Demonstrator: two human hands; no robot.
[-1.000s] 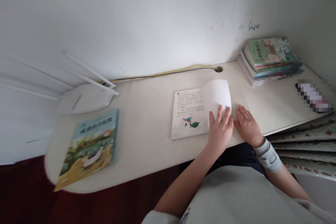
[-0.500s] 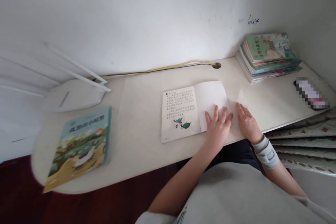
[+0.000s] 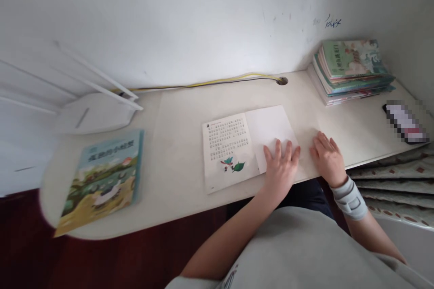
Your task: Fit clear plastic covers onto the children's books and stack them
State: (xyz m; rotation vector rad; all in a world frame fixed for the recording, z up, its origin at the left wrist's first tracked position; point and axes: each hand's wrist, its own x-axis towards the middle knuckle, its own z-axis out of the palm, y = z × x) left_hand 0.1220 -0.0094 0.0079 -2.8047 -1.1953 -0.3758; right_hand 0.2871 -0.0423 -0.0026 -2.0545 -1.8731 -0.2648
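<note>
An open book (image 3: 228, 144) lies on the white desk (image 3: 179, 144), its left page printed with text, a small insect and a green leaf, its right page blank. My left hand (image 3: 280, 167) rests with spread fingers on the lower right of the blank page. To the right of the book, my right hand (image 3: 327, 159) lies on the desk with its fingers stretched out, holding nothing. A grey band (image 3: 350, 199) wraps the right wrist.
A picture book (image 3: 101, 178) lies at the left, in front of a white device with antennas (image 3: 98, 113). Cables (image 3: 203, 83) run along the wall to a hole. A book stack (image 3: 352, 72) and a phone (image 3: 405, 122) are at the right. Patterned fabric (image 3: 400, 180) hangs below.
The open book has shifted and turned slightly, its left side nearer the desk's front edge. My right hand has moved a little to the right, away from the book.
</note>
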